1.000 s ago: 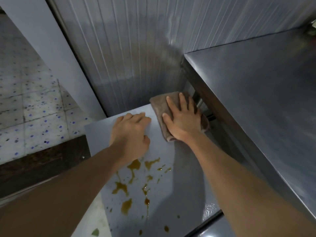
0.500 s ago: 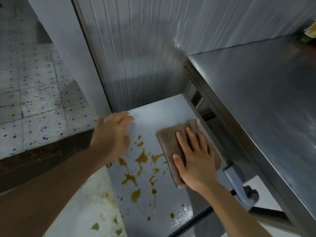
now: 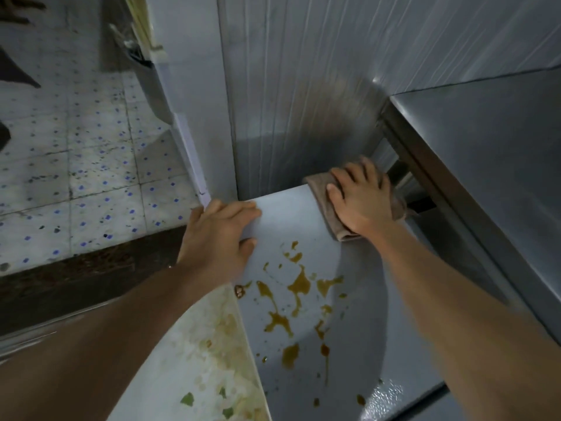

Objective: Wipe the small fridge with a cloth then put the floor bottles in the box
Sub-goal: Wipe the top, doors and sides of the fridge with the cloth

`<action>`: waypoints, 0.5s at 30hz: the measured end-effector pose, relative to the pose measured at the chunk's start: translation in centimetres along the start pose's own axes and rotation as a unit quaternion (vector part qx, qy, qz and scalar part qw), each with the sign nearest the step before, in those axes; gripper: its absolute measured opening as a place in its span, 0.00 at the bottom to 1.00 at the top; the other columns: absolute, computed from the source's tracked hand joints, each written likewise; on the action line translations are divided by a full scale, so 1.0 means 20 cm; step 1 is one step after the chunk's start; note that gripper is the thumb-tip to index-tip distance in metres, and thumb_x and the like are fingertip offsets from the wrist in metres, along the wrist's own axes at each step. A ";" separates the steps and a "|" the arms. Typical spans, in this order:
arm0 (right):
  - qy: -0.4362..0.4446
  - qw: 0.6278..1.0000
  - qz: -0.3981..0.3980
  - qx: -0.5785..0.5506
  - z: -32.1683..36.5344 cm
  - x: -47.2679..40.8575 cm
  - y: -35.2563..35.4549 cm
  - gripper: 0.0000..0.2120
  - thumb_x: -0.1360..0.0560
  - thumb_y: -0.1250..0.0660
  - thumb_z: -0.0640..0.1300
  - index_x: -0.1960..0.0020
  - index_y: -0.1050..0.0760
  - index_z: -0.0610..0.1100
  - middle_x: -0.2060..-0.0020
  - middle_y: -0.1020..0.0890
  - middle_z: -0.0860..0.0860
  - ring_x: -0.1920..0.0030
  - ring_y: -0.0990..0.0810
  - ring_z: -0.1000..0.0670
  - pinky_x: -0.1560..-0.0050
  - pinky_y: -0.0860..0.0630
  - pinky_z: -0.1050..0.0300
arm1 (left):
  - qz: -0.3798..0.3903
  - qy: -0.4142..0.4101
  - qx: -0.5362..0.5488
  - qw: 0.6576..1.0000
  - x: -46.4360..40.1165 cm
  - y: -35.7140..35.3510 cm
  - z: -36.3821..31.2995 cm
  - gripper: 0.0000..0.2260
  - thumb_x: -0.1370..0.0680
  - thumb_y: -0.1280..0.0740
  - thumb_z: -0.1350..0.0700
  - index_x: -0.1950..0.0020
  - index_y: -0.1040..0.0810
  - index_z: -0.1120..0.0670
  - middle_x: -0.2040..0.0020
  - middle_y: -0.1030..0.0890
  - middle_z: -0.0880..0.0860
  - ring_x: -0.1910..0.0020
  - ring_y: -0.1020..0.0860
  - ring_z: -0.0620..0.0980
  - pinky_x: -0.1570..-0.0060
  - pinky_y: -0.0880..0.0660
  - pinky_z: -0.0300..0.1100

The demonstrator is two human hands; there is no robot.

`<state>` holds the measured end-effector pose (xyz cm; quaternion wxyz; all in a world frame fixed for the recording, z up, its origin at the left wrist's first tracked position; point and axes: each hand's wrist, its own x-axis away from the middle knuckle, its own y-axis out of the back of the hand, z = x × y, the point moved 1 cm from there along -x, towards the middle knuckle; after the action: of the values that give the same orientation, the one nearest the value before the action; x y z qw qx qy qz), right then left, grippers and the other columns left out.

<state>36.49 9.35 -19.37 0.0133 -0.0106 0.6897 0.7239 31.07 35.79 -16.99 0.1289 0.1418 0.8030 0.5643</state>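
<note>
I look down on the grey top of the small fridge [image 3: 358, 299], which carries brown liquid stains [image 3: 299, 285] across its middle. My right hand [image 3: 359, 202] lies flat on a brown cloth [image 3: 326, 205] at the far right corner of the top, close to the wall. My left hand [image 3: 220, 238] rests on the far left corner, fingers spread over the edge, holding nothing. The fridge's stained white left side [image 3: 197, 360] shows below my left forearm. No bottles or box are in view.
A steel counter [image 3: 491, 165] stands higher, tight against the fridge's right side. A ribbed metal wall [image 3: 303, 86] rises behind. Tiled floor with blue dots [image 3: 91, 177] and a dark strip [image 3: 76, 278] lie to the left.
My right hand has slid the cloth from the middle of the fridge top back up to the far right corner. My left hand has stayed on the far left corner.
</note>
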 end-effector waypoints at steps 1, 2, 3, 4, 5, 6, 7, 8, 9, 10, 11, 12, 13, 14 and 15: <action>0.013 1.000 -0.005 0.000 0.06 0.03 0.00 0.22 0.21 0.52 0.58 0.30 0.37 0.54 0.30 0.34 0.48 0.26 0.44 0.42 0.30 0.46 0.33 | 0.007 0.001 0.003 1.000 0.00 0.00 0.00 0.24 0.26 0.34 0.51 0.31 0.31 0.47 0.32 0.28 0.45 0.37 0.33 0.52 0.36 0.40 0.50; 0.023 1.000 -0.002 -0.006 0.14 0.07 0.01 0.23 0.22 0.53 0.59 0.30 0.38 0.55 0.30 0.34 0.49 0.26 0.44 0.42 0.30 0.46 0.33 | 0.013 0.003 0.013 1.000 0.00 0.01 0.00 0.24 0.26 0.34 0.51 0.30 0.32 0.47 0.32 0.28 0.46 0.36 0.34 0.51 0.36 0.40 0.49; 0.030 0.999 0.007 -0.014 0.22 0.09 0.01 0.23 0.22 0.54 0.59 0.29 0.39 0.56 0.30 0.35 0.49 0.26 0.44 0.42 0.30 0.47 0.33 | 0.020 0.014 0.038 0.999 0.00 0.02 0.01 0.25 0.26 0.33 0.53 0.30 0.33 0.48 0.33 0.28 0.48 0.36 0.33 0.52 0.37 0.38 0.48; 0.034 0.999 0.016 -0.021 0.31 0.12 0.01 0.23 0.22 0.54 0.59 0.29 0.40 0.56 0.29 0.36 0.49 0.26 0.45 0.42 0.30 0.48 0.33 | 0.022 0.033 0.073 0.997 0.02 0.04 0.02 0.25 0.26 0.33 0.56 0.30 0.33 0.48 0.35 0.26 0.51 0.37 0.31 0.53 0.38 0.36 0.48; 0.038 0.999 0.022 -0.024 0.39 0.14 0.01 0.23 0.22 0.53 0.59 0.29 0.40 0.56 0.29 0.37 0.49 0.26 0.46 0.41 0.30 0.48 0.33 | 0.013 0.054 0.111 0.992 0.04 0.06 0.03 0.24 0.27 0.34 0.58 0.31 0.32 0.49 0.38 0.25 0.53 0.39 0.29 0.55 0.40 0.32 0.48; 0.046 0.998 0.025 -0.024 0.47 0.17 0.01 0.23 0.22 0.53 0.59 0.29 0.41 0.56 0.29 0.37 0.49 0.26 0.46 0.41 0.30 0.48 0.32 | -0.006 0.073 0.136 0.988 0.08 0.08 0.05 0.22 0.27 0.34 0.61 0.33 0.31 0.51 0.41 0.24 0.55 0.41 0.27 0.56 0.43 0.29 0.49; 0.059 0.998 0.025 -0.023 0.54 0.19 0.00 0.24 0.23 0.53 0.60 0.28 0.42 0.56 0.29 0.37 0.48 0.26 0.47 0.40 0.30 0.48 0.32 | -0.029 0.091 0.150 0.984 0.11 0.10 0.08 0.21 0.27 0.35 0.62 0.35 0.30 0.52 0.42 0.23 0.56 0.43 0.26 0.57 0.45 0.28 0.50; 0.073 0.997 0.025 -0.025 0.62 0.22 -0.01 0.25 0.23 0.54 0.60 0.28 0.43 0.57 0.28 0.38 0.47 0.26 0.47 0.39 0.30 0.49 0.32 | -0.047 0.110 0.155 0.981 0.14 0.12 0.11 0.19 0.27 0.35 0.63 0.37 0.29 0.53 0.43 0.23 0.56 0.43 0.26 0.57 0.45 0.28 0.51; 0.087 0.995 0.027 -0.028 0.70 0.26 -0.02 0.26 0.23 0.56 0.61 0.27 0.45 0.57 0.27 0.39 0.47 0.26 0.49 0.39 0.30 0.51 0.31 | -0.055 0.128 0.154 0.978 0.17 0.14 0.13 0.19 0.27 0.35 0.63 0.37 0.30 0.53 0.42 0.24 0.56 0.43 0.26 0.56 0.44 0.28 0.52; 0.099 0.994 0.030 -0.031 0.77 0.28 -0.02 0.27 0.24 0.57 0.62 0.26 0.46 0.58 0.26 0.41 0.47 0.25 0.51 0.38 0.30 0.54 0.31 | -0.055 0.140 0.154 0.977 0.18 0.15 0.15 0.19 0.28 0.36 0.64 0.38 0.30 0.53 0.42 0.24 0.56 0.42 0.26 0.56 0.44 0.28 0.51; 0.107 0.993 0.034 -0.031 0.82 0.31 -0.03 0.28 0.24 0.56 0.63 0.25 0.48 0.58 0.24 0.43 0.47 0.24 0.53 0.38 0.30 0.57 0.32 | -0.051 0.145 0.154 0.976 0.20 0.17 0.16 0.19 0.28 0.36 0.64 0.38 0.31 0.53 0.42 0.24 0.55 0.42 0.27 0.55 0.43 0.29 0.50; 0.112 0.993 0.039 -0.026 0.86 0.32 -0.03 0.29 0.25 0.54 0.63 0.25 0.49 0.59 0.24 0.45 0.48 0.24 0.55 0.38 0.30 0.59 0.32 | -0.046 0.144 0.155 0.976 0.21 0.18 0.17 0.19 0.29 0.37 0.64 0.39 0.31 0.53 0.42 0.24 0.55 0.42 0.27 0.55 0.44 0.29 0.49; 0.116 0.992 0.047 -0.017 0.88 0.34 -0.03 0.30 0.25 0.51 0.63 0.24 0.51 0.59 0.23 0.48 0.48 0.24 0.57 0.38 0.30 0.60 0.32 | -0.041 0.143 0.154 0.977 0.21 0.19 0.17 0.19 0.29 0.37 0.64 0.39 0.30 0.53 0.42 0.25 0.56 0.42 0.27 0.55 0.44 0.29 0.49; 0.122 0.991 0.055 -0.009 0.88 0.36 -0.03 0.32 0.26 0.48 0.63 0.24 0.53 0.60 0.22 0.50 0.48 0.24 0.59 0.38 0.30 0.61 0.32 | -0.035 0.140 0.149 0.978 0.22 0.20 0.16 0.20 0.29 0.37 0.64 0.39 0.31 0.53 0.43 0.25 0.56 0.42 0.27 0.56 0.45 0.29 0.50; 0.126 0.990 0.062 -0.009 0.88 0.39 -0.02 0.34 0.26 0.47 0.62 0.24 0.55 0.60 0.22 0.53 0.49 0.24 0.60 0.39 0.29 0.61 0.32 | -0.028 0.136 0.141 0.980 0.23 0.20 0.15 0.19 0.29 0.36 0.64 0.39 0.31 0.53 0.44 0.25 0.57 0.43 0.27 0.56 0.45 0.29 0.50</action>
<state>28.70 26.99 -19.29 -0.1191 -0.0592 0.6790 0.7220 28.17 41.45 -14.39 0.0131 0.0578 0.8884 0.4551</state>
